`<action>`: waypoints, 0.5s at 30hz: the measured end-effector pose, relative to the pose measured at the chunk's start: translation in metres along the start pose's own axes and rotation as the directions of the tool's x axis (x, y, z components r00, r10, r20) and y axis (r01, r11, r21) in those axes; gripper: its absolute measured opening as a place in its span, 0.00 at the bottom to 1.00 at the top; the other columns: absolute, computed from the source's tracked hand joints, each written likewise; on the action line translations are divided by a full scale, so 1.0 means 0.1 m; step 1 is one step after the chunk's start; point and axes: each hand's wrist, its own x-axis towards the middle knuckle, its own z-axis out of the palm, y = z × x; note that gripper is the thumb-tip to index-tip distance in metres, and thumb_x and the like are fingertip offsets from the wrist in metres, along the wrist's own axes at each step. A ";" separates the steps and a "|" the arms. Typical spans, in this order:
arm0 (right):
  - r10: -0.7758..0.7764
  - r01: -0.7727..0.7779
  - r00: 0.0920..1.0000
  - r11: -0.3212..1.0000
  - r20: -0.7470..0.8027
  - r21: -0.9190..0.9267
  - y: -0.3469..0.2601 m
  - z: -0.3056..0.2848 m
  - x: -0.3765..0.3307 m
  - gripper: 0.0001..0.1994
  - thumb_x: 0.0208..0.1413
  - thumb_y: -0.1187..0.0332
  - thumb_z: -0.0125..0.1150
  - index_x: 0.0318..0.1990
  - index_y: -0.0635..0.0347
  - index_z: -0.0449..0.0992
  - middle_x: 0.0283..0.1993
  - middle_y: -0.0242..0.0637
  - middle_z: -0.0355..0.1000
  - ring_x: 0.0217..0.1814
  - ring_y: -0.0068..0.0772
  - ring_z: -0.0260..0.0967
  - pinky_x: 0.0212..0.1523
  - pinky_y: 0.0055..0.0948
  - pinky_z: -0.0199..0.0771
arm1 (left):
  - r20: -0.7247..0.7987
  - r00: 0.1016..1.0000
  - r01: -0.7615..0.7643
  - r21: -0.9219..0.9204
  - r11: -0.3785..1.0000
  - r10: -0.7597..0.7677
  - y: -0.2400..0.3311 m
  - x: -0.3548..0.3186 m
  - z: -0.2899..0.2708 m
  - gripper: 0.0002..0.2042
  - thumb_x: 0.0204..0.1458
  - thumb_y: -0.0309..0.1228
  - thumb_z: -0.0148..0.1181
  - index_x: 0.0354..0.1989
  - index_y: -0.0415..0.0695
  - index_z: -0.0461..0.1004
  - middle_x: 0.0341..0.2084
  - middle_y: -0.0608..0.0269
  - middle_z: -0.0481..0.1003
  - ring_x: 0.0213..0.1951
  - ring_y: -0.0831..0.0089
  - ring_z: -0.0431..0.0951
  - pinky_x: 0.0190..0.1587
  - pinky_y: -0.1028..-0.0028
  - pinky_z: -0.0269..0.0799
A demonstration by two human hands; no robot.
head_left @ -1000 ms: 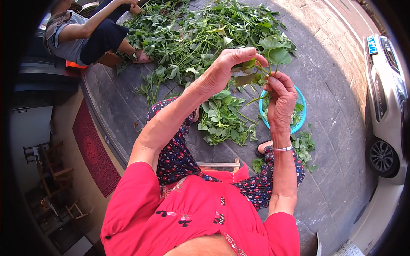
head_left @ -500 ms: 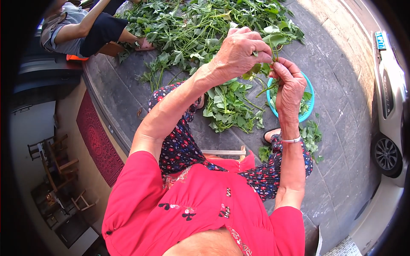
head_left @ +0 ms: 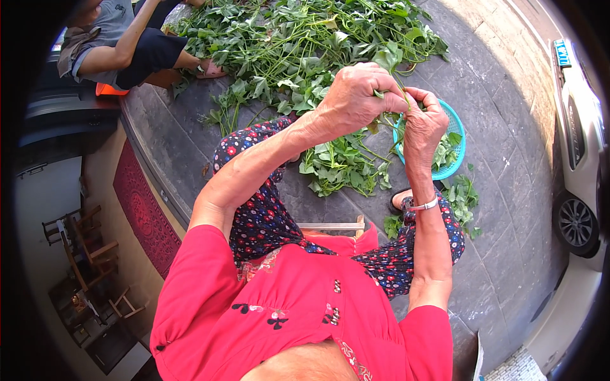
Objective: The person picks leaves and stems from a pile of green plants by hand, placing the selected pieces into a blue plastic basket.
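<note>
My left hand [head_left: 363,95] and my right hand [head_left: 424,126] meet over the small leaf pile, both closed on one leafy green stem [head_left: 399,79]. Its leaf sticks up above my fingers, and other bits of it hang below them. The fingertips partly hide the stem. Behind my right hand stands a turquoise plastic basket [head_left: 459,155] with some picked leaves in it. Under my wrists lies a small pile of green leaves [head_left: 343,166] on the dark paving. Farther off spreads a big heap of long leafy vines [head_left: 279,47].
At the far left another person [head_left: 117,51] sits low beside the heap. A few loose leaves [head_left: 462,202] lie right of my foot. A white car [head_left: 581,171] stands along the right side. A dark red mat [head_left: 143,206] lies past the left edge of the paving.
Both hands have moved down slightly and closer to me, still pinching the stem. The other person's upper body has shifted a little.
</note>
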 end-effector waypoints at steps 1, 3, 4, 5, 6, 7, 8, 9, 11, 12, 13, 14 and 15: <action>0.058 -0.057 0.998 0.997 -0.014 0.056 0.16 -0.06 0.08 0.05 0.49 0.73 0.62 0.33 0.65 0.77 0.23 0.24 0.69 0.24 0.12 0.61 0.24 0.15 0.60 | 0.076 0.997 -0.004 -0.199 0.980 0.020 0.15 -0.01 0.00 0.07 0.38 0.32 0.67 0.22 0.43 0.76 0.19 0.65 0.72 0.28 0.68 0.71 0.34 0.71 0.64; -0.036 0.040 0.996 0.998 -0.081 0.057 0.34 -0.03 0.19 0.05 0.48 0.74 0.62 0.33 0.65 0.77 0.24 0.25 0.70 0.23 0.12 0.61 0.24 0.14 0.60 | 0.263 0.964 0.086 -0.440 0.894 0.037 0.32 -0.08 0.01 0.06 0.39 0.29 0.67 0.24 0.42 0.77 0.21 0.64 0.73 0.28 0.68 0.71 0.33 0.71 0.66; -0.041 0.045 0.997 0.997 -0.066 0.064 0.26 0.01 0.19 0.05 0.48 0.74 0.62 0.33 0.65 0.77 0.24 0.25 0.70 0.23 0.12 0.61 0.24 0.14 0.60 | 0.311 0.950 0.175 -0.483 0.858 -0.018 0.31 -0.12 -0.01 0.06 0.42 0.30 0.65 0.27 0.41 0.78 0.21 0.66 0.74 0.29 0.76 0.73 0.34 0.75 0.68; 0.011 0.001 0.998 0.986 -0.068 0.164 0.15 0.00 0.18 0.05 0.48 0.74 0.62 0.33 0.65 0.77 0.25 0.26 0.71 0.23 0.12 0.61 0.23 0.14 0.60 | 0.387 0.900 0.393 -0.519 0.759 -0.201 0.31 -0.11 -0.03 0.06 0.44 0.30 0.64 0.29 0.41 0.78 0.22 0.67 0.75 0.28 0.79 0.73 0.34 0.78 0.68; 0.063 -0.044 0.996 0.964 -0.065 0.262 0.07 -0.03 0.16 0.05 0.49 0.74 0.61 0.33 0.65 0.77 0.26 0.27 0.72 0.23 0.12 0.61 0.23 0.14 0.60 | 0.469 0.805 0.585 -0.532 0.612 -0.362 0.29 -0.09 -0.06 0.07 0.46 0.30 0.63 0.30 0.40 0.78 0.23 0.69 0.76 0.28 0.83 0.73 0.34 0.80 0.69; 0.086 -0.064 0.994 0.953 -0.063 0.297 0.04 -0.04 0.15 0.06 0.50 0.74 0.61 0.36 0.65 0.76 0.28 0.32 0.73 0.22 0.13 0.61 0.22 0.14 0.60 | 0.447 0.793 0.608 -0.552 0.571 -0.413 0.20 -0.05 -0.07 0.08 0.49 0.30 0.61 0.33 0.39 0.78 0.24 0.69 0.77 0.28 0.86 0.73 0.32 0.83 0.69; 0.082 -0.059 0.995 0.953 -0.063 0.299 0.00 -0.05 0.14 0.06 0.50 0.74 0.61 0.36 0.65 0.76 0.28 0.32 0.73 0.22 0.13 0.61 0.22 0.14 0.60 | 0.394 0.796 0.603 -0.593 0.534 -0.461 0.16 -0.05 -0.09 0.07 0.50 0.29 0.60 0.33 0.38 0.78 0.24 0.68 0.77 0.28 0.84 0.74 0.32 0.83 0.70; 0.140 -0.109 0.989 0.902 -0.044 0.418 -0.05 -0.05 0.14 0.07 0.51 0.74 0.60 0.37 0.65 0.74 0.28 0.33 0.73 0.22 0.14 0.62 0.21 0.15 0.59 | 0.298 0.832 0.550 -0.559 0.621 -0.468 0.12 -0.04 -0.11 0.07 0.50 0.29 0.60 0.34 0.38 0.78 0.24 0.68 0.77 0.28 0.84 0.74 0.32 0.83 0.70; 0.236 -0.194 0.972 0.781 0.007 0.593 -0.06 -0.08 0.14 0.08 0.51 0.74 0.59 0.38 0.65 0.71 0.27 0.37 0.73 0.19 0.17 0.62 0.19 0.15 0.58 | 0.137 0.853 0.495 -0.518 0.698 -0.503 0.04 -0.06 -0.07 0.06 0.49 0.28 0.61 0.33 0.38 0.77 0.26 0.67 0.77 0.28 0.83 0.73 0.32 0.82 0.69; 0.235 -0.195 0.972 0.781 0.010 0.593 -0.04 -0.14 0.15 0.08 0.51 0.74 0.59 0.38 0.65 0.71 0.27 0.37 0.73 0.19 0.17 0.62 0.19 0.15 0.58 | 0.135 0.853 0.495 -0.518 0.698 -0.505 0.02 -0.06 -0.05 0.06 0.49 0.28 0.61 0.33 0.38 0.77 0.26 0.67 0.77 0.28 0.83 0.73 0.32 0.82 0.69; 0.292 -0.288 0.952 0.735 0.096 0.614 -0.01 -0.21 0.17 0.07 0.51 0.74 0.60 0.38 0.64 0.71 0.26 0.37 0.73 0.18 0.17 0.62 0.18 0.15 0.57 | 0.039 0.892 0.420 -0.434 0.797 -0.449 0.00 -0.05 -0.04 0.06 0.48 0.27 0.62 0.33 0.39 0.77 0.26 0.67 0.76 0.29 0.81 0.74 0.32 0.82 0.69; 0.342 -0.378 0.921 0.682 0.184 0.626 0.01 -0.26 0.17 0.07 0.51 0.74 0.60 0.37 0.64 0.71 0.26 0.37 0.73 0.18 0.17 0.62 0.17 0.15 0.57 | -0.049 0.924 0.342 -0.336 0.878 -0.379 0.00 -0.05 -0.04 0.06 0.47 0.26 0.63 0.33 0.39 0.77 0.26 0.66 0.76 0.29 0.80 0.74 0.32 0.81 0.69; 0.380 -0.407 0.909 0.721 0.171 0.561 0.04 -0.27 0.16 0.07 0.51 0.74 0.60 0.36 0.64 0.71 0.26 0.38 0.73 0.16 0.17 0.62 0.17 0.14 0.58 | -0.076 0.944 0.287 -0.284 0.915 -0.320 0.00 -0.04 -0.04 0.06 0.45 0.25 0.64 0.32 0.39 0.77 0.26 0.64 0.75 0.30 0.76 0.75 0.32 0.79 0.70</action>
